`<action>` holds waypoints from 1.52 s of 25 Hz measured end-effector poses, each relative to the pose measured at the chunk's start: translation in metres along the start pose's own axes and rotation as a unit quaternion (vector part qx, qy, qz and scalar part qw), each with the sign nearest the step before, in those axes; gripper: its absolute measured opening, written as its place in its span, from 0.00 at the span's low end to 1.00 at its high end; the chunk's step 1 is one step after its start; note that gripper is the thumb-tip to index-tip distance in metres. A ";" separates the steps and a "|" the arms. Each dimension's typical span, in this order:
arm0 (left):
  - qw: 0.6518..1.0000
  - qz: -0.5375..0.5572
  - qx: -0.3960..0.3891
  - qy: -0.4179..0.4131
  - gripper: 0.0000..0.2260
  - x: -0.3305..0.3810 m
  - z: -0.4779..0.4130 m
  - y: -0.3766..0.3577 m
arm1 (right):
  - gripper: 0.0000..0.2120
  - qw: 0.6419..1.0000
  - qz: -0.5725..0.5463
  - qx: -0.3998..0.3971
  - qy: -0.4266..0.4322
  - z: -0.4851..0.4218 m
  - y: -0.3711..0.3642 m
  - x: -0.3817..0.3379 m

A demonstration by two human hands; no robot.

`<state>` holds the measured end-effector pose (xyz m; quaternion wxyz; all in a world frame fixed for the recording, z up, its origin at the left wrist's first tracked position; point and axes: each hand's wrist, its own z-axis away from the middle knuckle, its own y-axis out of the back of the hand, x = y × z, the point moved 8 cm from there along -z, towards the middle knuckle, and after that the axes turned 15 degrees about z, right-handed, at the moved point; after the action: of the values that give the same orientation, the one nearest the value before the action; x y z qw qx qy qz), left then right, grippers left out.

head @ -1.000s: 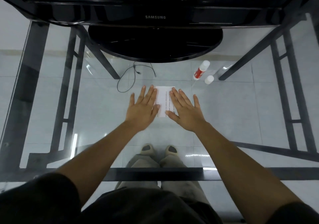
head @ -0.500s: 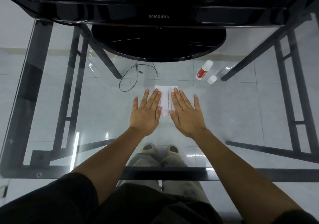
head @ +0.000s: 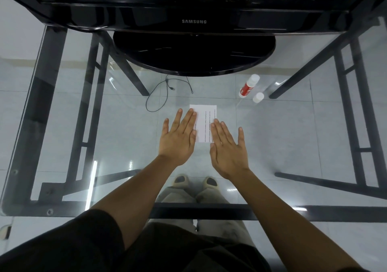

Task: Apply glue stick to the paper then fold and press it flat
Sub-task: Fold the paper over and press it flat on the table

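We are at a computer desk in what looks like a home or small office. A glass desktop [head: 293, 141] on a black metal frame [head: 52, 104] carries a Samsung monitor [head: 193, 21] on its round stand [head: 193, 58]. Beneath lie pale floor tiles [head: 16, 108], a loose cable [head: 159, 95] and slippered feet [head: 181, 180].

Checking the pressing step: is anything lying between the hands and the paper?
Nothing visible. The left hand and right hand, fingers straight, overlap the side edges of the paper; the glue stick and cap sit apart, beyond its far right corner.
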<state>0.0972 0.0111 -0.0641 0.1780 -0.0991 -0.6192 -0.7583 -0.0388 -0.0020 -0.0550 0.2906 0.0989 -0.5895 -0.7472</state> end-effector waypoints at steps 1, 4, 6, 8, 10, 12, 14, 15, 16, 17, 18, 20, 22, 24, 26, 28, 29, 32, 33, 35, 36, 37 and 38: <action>1.000 0.000 0.002 0.002 0.25 -0.001 0.000 0.000 | 0.28 1.000 -0.016 0.002 0.002 0.000 0.002 -0.004; 1.000 -0.010 0.008 -0.002 0.24 -0.001 0.000 -0.001 | 0.27 0.998 -0.026 0.009 0.060 -0.003 0.004 -0.021; 1.000 -0.006 0.008 -0.003 0.24 -0.002 0.000 -0.002 | 0.27 0.998 -0.017 0.012 0.061 -0.005 0.002 -0.014; 1.000 0.003 0.009 -0.003 0.24 -0.002 0.000 -0.002 | 0.28 1.000 -0.017 0.005 0.026 -0.008 0.000 0.004; 1.000 0.005 0.014 -0.004 0.25 -0.002 -0.001 -0.001 | 0.29 1.000 -0.024 -0.001 0.011 -0.011 0.001 0.009; 1.000 0.006 0.017 -0.003 0.24 -0.002 0.000 -0.002 | 0.28 0.999 -0.020 0.007 0.041 -0.012 0.005 -0.004; 1.000 0.007 0.020 -0.006 0.24 -0.002 0.000 -0.001 | 0.27 0.997 -0.004 0.018 0.081 -0.014 0.006 -0.013; 1.000 0.012 0.018 -0.006 0.24 -0.002 0.000 -0.001 | 0.27 0.997 -0.002 0.020 0.080 -0.017 0.007 -0.010; 1.000 0.016 0.014 -0.005 0.24 -0.002 0.000 -0.001 | 0.27 0.998 -0.005 0.022 0.061 -0.021 0.007 -0.001; 1.000 0.017 0.012 -0.005 0.24 -0.002 0.000 -0.001 | 0.27 0.999 -0.011 0.022 0.035 -0.026 0.007 0.009; 1.000 0.017 0.012 -0.006 0.24 -0.001 0.000 -0.001 | 0.27 1.000 -0.017 0.021 0.013 -0.030 0.007 0.015; 1.000 0.019 0.010 -0.005 0.24 -0.001 0.000 0.000 | 0.27 0.999 -0.033 0.019 0.002 -0.034 0.009 0.012; 1.000 0.016 0.008 0.000 0.24 -0.002 0.000 0.000 | 0.27 0.999 -0.024 0.030 0.038 -0.035 0.012 -0.005; 1.000 0.015 0.002 -0.001 0.24 0.000 0.000 0.000 | 0.26 0.997 -0.004 0.036 0.068 -0.039 0.013 -0.009; 1.000 0.017 -0.006 0.003 0.24 0.000 0.000 0.000 | 0.26 0.998 -0.002 0.035 0.044 -0.049 0.012 0.006; 1.000 0.018 -0.010 0.002 0.25 0.001 0.001 0.001 | 0.27 0.999 0.006 0.024 0.025 -0.057 0.011 0.015; 1.000 0.019 -0.009 0.001 0.25 0.001 0.001 0.001 | 0.27 1.000 0.006 0.021 0.020 -0.058 0.012 0.015; 1.000 0.016 -0.004 0.002 0.25 0.001 0.001 0.002 | 0.27 0.999 -0.004 0.037 0.035 -0.053 0.016 0.000; 1.000 0.014 -0.002 0.002 0.25 0.001 0.001 0.002 | 0.26 0.998 -0.001 0.039 0.056 -0.050 0.016 -0.005; 1.000 0.010 -0.006 0.002 0.25 0.001 0.001 0.002 | 0.26 0.997 0.006 0.037 0.075 -0.049 0.012 -0.006; 1.000 0.010 -0.007 0.002 0.25 0.001 0.001 0.001 | 0.26 0.997 0.002 0.032 0.063 -0.052 0.011 -0.001; 1.000 0.012 -0.007 0.001 0.25 0.001 0.001 0.001 | 0.27 0.999 -0.004 0.025 0.045 -0.056 0.009 0.004; 1.000 0.014 -0.007 0.000 0.25 0.001 0.001 0.001 | 0.27 0.999 -0.012 0.018 0.031 -0.059 0.008 0.009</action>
<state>0.0966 0.0116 -0.0628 0.1877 -0.1089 -0.6122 -0.7604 -0.0143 -0.0562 -0.0622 0.2985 0.1344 -0.5923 -0.7362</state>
